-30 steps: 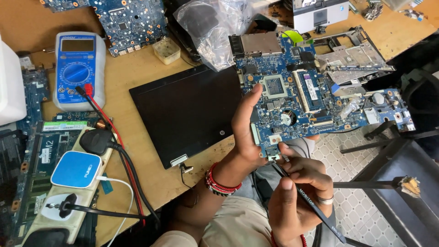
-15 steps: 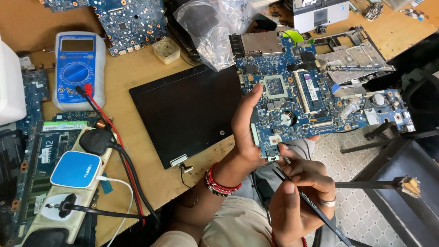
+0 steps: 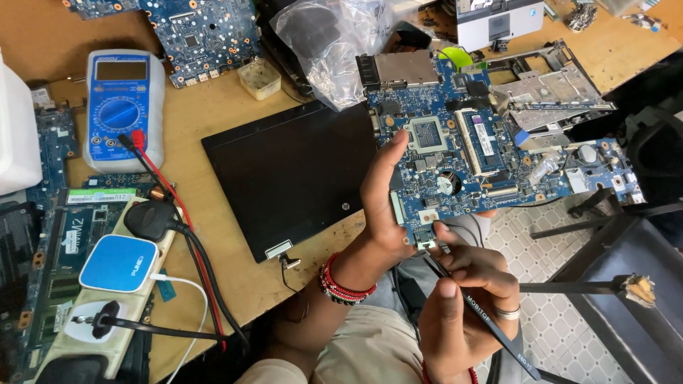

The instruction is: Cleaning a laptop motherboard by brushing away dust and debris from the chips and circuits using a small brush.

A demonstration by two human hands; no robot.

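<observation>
My left hand (image 3: 384,206) grips the near edge of a blue laptop motherboard (image 3: 477,153), held tilted over my lap, thumb up on the board's face. My right hand (image 3: 462,306) holds a thin black tool (image 3: 491,323) like a pen, its tip touching a small connector at the board's lower edge (image 3: 427,245). A red beaded bracelet is on my left wrist and a ring on a right finger.
A closed black laptop lid (image 3: 292,171) lies on the wooden table (image 3: 235,284). A blue multimeter (image 3: 122,107) with red and black leads sits at the left, above a power strip with plugs (image 3: 114,284). More circuit boards (image 3: 192,32), a plastic bag (image 3: 334,43) and a metal laptop frame (image 3: 555,85) are at the back.
My right hand has shifted slightly, keeping the tool tip near the board's lower edge. The left hand and the board stay put.
</observation>
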